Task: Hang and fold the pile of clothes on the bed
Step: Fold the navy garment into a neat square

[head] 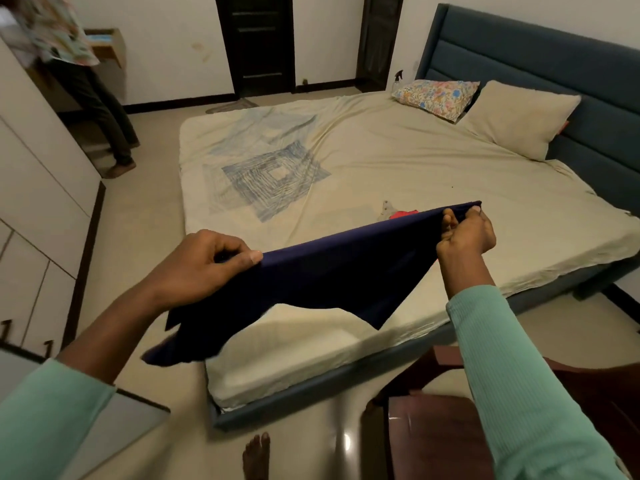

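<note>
— What are the hands doing?
— Both are pinching the navy cloth point(329, 282). The left hand point(207, 261) grips its top edge at 9 o'clock, and the right hand point(465, 235) grips the far corner at 2 o'clock.
— And the cloth itself?
— It is pulled taut between them above the near edge of the bed point(381, 161). It is dark and smooth, with its lower part hanging loose. Just beyond it, at 1 o'clock, a red garment point(403, 214) lies on the bed.
</note>
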`<state>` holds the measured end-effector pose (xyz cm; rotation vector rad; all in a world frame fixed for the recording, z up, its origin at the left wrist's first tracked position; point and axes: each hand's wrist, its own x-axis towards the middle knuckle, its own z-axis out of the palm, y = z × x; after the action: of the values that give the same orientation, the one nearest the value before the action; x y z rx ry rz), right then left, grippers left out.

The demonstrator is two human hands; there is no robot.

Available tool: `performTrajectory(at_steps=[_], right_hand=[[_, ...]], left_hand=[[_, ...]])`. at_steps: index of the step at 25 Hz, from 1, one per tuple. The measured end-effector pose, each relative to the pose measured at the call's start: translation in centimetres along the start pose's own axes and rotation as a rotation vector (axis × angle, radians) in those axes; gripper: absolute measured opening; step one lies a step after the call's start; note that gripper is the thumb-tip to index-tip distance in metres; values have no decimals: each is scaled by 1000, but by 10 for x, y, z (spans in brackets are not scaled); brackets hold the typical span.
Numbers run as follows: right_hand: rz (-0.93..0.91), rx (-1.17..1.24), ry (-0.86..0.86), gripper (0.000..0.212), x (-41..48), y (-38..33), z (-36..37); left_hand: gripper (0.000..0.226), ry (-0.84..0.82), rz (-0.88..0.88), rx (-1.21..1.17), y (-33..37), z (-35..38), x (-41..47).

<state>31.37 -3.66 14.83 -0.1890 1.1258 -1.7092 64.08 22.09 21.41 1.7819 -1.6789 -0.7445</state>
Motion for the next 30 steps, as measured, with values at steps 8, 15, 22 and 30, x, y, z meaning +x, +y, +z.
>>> performTrajectory(at_steps=[8, 15, 22, 30], right_hand=[[-27, -125, 20, 18, 41, 19, -3], [21, -407, -67, 19, 85, 128, 68], [71, -791, -119, 25, 181, 332, 158], [-156, -1282, -85, 23, 281, 567, 178]], left_hand=[[26, -101, -156, -237, -3, 25, 2], [24, 63, -302, -187, -118, 18, 80], [20, 206, -436, 146, -319, 31, 225], [21, 296, -460, 441, -540, 111, 337]])
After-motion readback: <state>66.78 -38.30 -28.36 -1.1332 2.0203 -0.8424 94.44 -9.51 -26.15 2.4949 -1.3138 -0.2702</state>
